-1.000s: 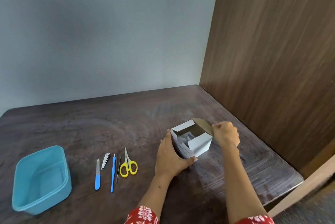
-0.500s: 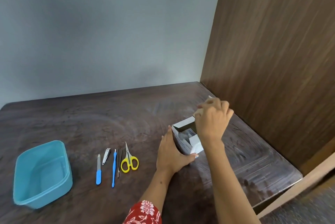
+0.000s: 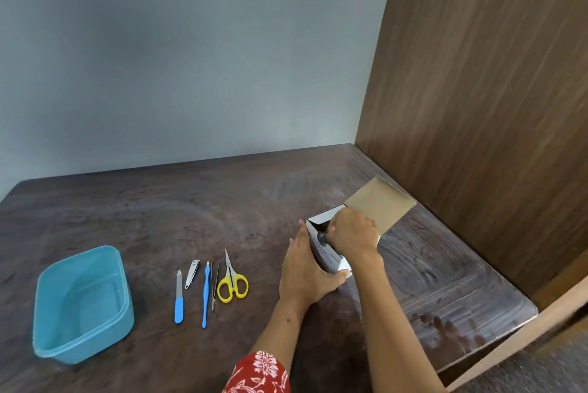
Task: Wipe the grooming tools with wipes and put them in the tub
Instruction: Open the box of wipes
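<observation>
Near the table's right edge, left hand (image 3: 304, 268) braces the box (image 3: 321, 252); right-hand fingers (image 3: 331, 228) curl inside, grasp hidden.

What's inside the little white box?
The box is open, its brown flap up. The right hand reaches into it and covers the opening, so what is inside cannot be seen. The left hand steadies its side.

Head-height view, downward over the table (image 3: 191, 217)
</observation>
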The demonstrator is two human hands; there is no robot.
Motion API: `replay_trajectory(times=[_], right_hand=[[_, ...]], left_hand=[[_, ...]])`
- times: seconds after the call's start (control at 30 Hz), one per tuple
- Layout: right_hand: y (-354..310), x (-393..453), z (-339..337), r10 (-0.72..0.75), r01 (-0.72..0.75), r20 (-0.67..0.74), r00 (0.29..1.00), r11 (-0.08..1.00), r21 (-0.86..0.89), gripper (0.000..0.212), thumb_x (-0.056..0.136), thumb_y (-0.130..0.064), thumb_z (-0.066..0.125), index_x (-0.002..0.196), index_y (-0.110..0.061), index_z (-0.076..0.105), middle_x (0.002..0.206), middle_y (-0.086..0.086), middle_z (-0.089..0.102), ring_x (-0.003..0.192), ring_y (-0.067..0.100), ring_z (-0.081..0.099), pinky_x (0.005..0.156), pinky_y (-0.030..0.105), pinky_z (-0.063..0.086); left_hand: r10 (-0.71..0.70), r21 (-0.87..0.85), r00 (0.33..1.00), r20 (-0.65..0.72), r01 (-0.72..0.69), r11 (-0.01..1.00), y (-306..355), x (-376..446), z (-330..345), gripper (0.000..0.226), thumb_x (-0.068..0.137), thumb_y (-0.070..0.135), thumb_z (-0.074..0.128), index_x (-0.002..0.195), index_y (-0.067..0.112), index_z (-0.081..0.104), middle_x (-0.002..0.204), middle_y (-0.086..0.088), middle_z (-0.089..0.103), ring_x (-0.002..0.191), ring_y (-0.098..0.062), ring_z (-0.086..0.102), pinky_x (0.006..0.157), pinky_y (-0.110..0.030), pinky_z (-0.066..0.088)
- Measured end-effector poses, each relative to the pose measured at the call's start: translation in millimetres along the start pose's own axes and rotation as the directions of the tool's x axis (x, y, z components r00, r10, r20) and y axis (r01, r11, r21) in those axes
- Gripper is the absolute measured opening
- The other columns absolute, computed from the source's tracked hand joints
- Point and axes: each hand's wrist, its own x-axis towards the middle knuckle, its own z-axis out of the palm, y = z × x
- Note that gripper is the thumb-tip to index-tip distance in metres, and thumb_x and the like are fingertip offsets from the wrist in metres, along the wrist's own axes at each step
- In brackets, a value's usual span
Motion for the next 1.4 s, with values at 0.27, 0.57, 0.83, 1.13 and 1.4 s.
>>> replay_trajectory(times=[0.27,0.57,0.83,1.13,1.4], right_hand=[[17,-1,-21,-0.029,0.060,-0.144,0.989,0.974,0.217,0.014,0.086,-0.012,0.061,0.090,-0.005,0.072,0.092,0.011,0.069,0.095,0.028,0.056,0.074,0.031,0.040],[29,-2,-33,-0.094,0.042,0.066,0.993,0.833,0.551,0.017,0.079,0.009,0.062,0.078,-0.007,0.068,0.069,0.015,0.069,0.062,0.020,0.068,0.057,0.021,0.054],[48,3,-27,0.437,-0.037,-0.455,0.776,0.752,0.658,0.046,0.081,-0.033,0.070,0.111,-0.001,0.059,0.099,0.019,0.062,0.091,0.032,0.058,0.077,0.037,0.044],[59,9,-25,0.533,0.061,-0.266,0.803,0.371,0.927,0.065,0.092,-0.053,0.044,0.058,0.002,0.053,0.066,0.018,0.056,0.065,0.025,0.052,0.060,0.027,0.038],[41,-22,23,0.033,0.372,-0.562,0.826,0.717,0.589,0.006,0.076,-0.021,0.077,0.078,-0.017,0.073,0.099,-0.002,0.045,0.090,0.000,0.051,0.072,0.007,0.044]], left_hand=[[-0.015,0.011,1.000,0.008,0.014,1.000,-1,2,0,0.122,0.047,0.049,0.080,0.146,0.015,0.017,0.146,0.003,0.040,0.134,-0.012,0.036,0.111,-0.041,0.033],[-0.012,0.022,1.000,0.005,0.012,1.000,0,1,0,0.122,0.047,0.049,0.079,0.147,0.017,0.015,0.145,0.003,0.041,0.134,-0.014,0.036,0.110,-0.041,0.033],[0.002,0.009,1.000,-0.009,-0.002,1.000,-4,1,0,0.119,0.045,0.052,0.078,0.145,0.021,0.020,0.146,0.003,0.040,0.134,-0.014,0.037,0.110,-0.042,0.034],[0.020,0.017,1.000,-0.009,-0.020,1.000,-8,4,2,0.121,0.043,0.056,0.076,0.145,0.021,0.021,0.145,0.006,0.041,0.132,-0.013,0.039,0.108,-0.041,0.037],[0.023,0.024,1.000,-0.014,-0.023,0.999,-13,5,5,0.116,0.042,0.058,0.074,0.141,0.020,0.027,0.130,0.006,0.043,0.117,-0.011,0.049,0.090,-0.026,0.048]])
